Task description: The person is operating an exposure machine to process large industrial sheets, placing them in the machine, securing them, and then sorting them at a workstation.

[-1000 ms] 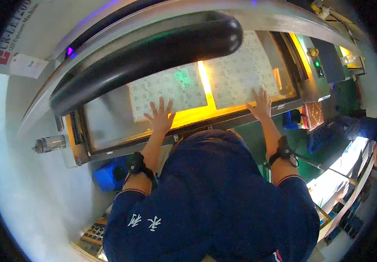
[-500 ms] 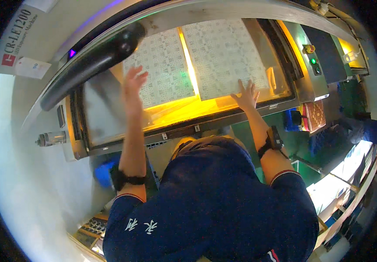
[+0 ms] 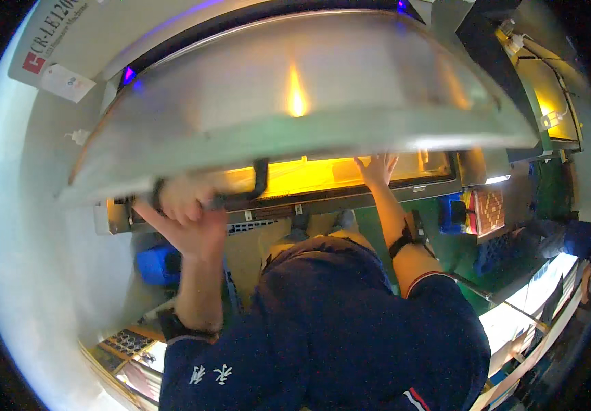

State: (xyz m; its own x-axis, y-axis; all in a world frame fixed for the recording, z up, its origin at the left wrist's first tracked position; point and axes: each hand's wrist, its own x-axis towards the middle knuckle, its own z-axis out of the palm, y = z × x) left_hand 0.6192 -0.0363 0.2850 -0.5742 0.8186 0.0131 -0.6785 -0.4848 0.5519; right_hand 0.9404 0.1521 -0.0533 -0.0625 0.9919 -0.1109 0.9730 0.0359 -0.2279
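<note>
A curved metal lid point(image 3: 240, 130) stands low over the lit yellow bed point(image 3: 316, 172) of a large machine. My left hand point(image 3: 199, 222), smeared by motion, is closed around the black handle point(image 3: 261, 179) at the lid's near edge, with its thumb out to the left. Under the right part of that edge, my right hand point(image 3: 378, 169) has its fingers apart over the bed and holds nothing. The fingertips lie close to the lid's rim; whether they touch the surface I cannot tell. The lid hides the patterned sheets.
The bed's dark front frame point(image 3: 350, 198) runs across before me. A blue bin point(image 3: 158, 265) stands below left. To the right are a reddish stack point(image 3: 488, 211) beside a blue container point(image 3: 453, 209), and a person point(image 3: 576, 240) farther off.
The lid has come down toward me and now covers most of the bed and both sheets. My left hand has moved nearer and taken the handle. My right hand stays over the bed.
</note>
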